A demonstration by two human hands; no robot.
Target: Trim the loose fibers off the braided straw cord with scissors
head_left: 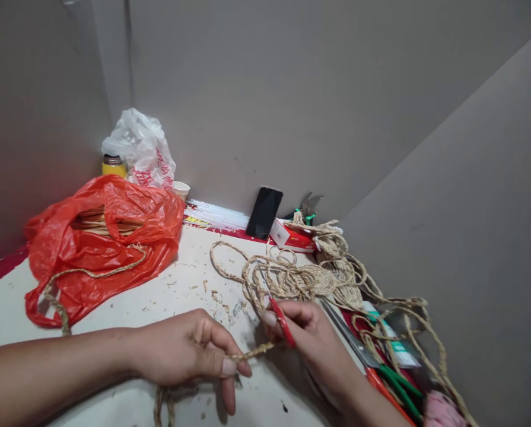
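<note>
My left hand (194,350) pinches a braided straw cord (251,352) between thumb and fingers. The cord runs across to my right hand (307,335), and another part of it hangs below my left hand. In my right hand is a small pair of scissors (284,326) with red handles, closed around by the fingers, its thin blades pointing up and away. Whether the right fingers also grip the cord's end cannot be made out. Just beyond my right hand lie coils and loops of the same cord (307,281) on the white tabletop (194,279).
At left sits a red plastic bag (153,261) with straw material inside; a white bag (140,142), yellow jar (114,168) and cup (181,188) stand behind. A phone (264,212) leans at the back wall. Larger shears (372,362) and pruners (308,207) lie right.
</note>
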